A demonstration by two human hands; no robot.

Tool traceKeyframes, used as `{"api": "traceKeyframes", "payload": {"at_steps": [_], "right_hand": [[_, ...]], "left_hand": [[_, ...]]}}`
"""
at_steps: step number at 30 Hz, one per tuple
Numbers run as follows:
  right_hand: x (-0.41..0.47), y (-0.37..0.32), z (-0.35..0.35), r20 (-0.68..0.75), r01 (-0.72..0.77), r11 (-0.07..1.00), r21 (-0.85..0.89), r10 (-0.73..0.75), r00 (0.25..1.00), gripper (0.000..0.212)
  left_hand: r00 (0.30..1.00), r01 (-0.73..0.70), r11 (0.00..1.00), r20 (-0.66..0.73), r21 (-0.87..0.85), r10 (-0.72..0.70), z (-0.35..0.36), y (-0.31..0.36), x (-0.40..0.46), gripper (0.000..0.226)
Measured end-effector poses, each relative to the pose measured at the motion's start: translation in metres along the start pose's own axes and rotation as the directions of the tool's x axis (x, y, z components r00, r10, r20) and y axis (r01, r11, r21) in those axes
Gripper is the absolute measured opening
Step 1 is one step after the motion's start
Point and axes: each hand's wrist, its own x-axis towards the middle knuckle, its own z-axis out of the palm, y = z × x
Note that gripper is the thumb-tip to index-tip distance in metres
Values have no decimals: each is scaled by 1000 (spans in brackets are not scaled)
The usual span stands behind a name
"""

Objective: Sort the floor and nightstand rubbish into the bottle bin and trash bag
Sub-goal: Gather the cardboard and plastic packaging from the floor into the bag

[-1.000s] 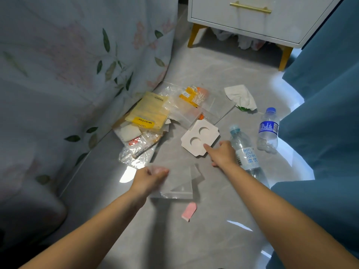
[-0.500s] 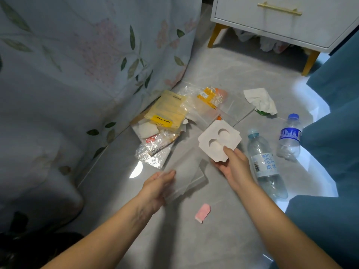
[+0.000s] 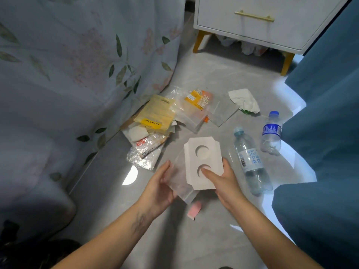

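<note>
Right hand [image 3: 223,181] grips white card insert [image 3: 203,163]; left hand [image 3: 159,188] holds what looks like clear plastic sleeve [image 3: 179,183] beneath; bottles [image 3: 250,162] right.

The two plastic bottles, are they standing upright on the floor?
No, the larger bottle and the smaller bottle both lie on their sides on the floor.

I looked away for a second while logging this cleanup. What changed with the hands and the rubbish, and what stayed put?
The right hand took hold of the white card with two holes and lifted it off the floor toward the person. The left hand raised the clear plastic bag, and the two now meet, card over bag. The two bottles, the tissue, the pink scrap and the wrapper pile stayed where they were.
</note>
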Motion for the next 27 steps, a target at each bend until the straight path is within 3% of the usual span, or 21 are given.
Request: {"api": "traceKeyframes", "payload": {"at_steps": [2,4,6,7,9,11,14,16,19,21,23,25,27], "right_hand": [[-1,2,-6,-7,25,998,-60,-26,1000,39],[-5,4,-5,37,22,994,-111,-18,999,41],[-10,12,-1,150,-2,982,-188,31,988,41],[-12,15,0,231,-21,974,-226,75,970,42],[-14,15,-2,388,-47,948,-315,174,905,53],[-8,13,-11,446,61,869,-491,191,875,68],[5,17,-36,360,220,675,-704,73,930,67],[7,28,-45,451,385,486,-785,22,892,62],[-1,58,-41,602,580,190,-792,79,795,56],[-4,74,-35,632,624,129,-771,36,774,38],[-2,84,-34,642,644,133,-754,-63,764,24],[4,89,-34,668,680,56,-731,-145,730,27],[7,87,-29,708,708,-59,-704,-138,692,32]], "left_hand": [[994,-68,965,-63,254,86,-3,4,3,26],[974,-125,778,-75,615,216,-10,6,6,50],[967,-124,605,-42,786,253,-16,5,7,48],[967,-111,592,-50,798,249,-17,4,6,40],[966,-91,638,-88,765,244,-22,1,5,30],[959,-55,707,-159,705,233,-29,0,3,31],[959,4,839,-240,544,151,-43,0,-3,44],[963,6,897,-244,442,114,-51,1,-8,50],[965,-30,946,-238,322,112,-59,4,-11,48],[961,-64,966,-245,250,127,-63,6,-11,48],[955,-91,972,-259,214,146,-65,6,-11,46],[951,-101,975,-269,197,152,-66,6,-12,40],[953,-101,978,-263,180,147,-68,7,-13,44]]}}
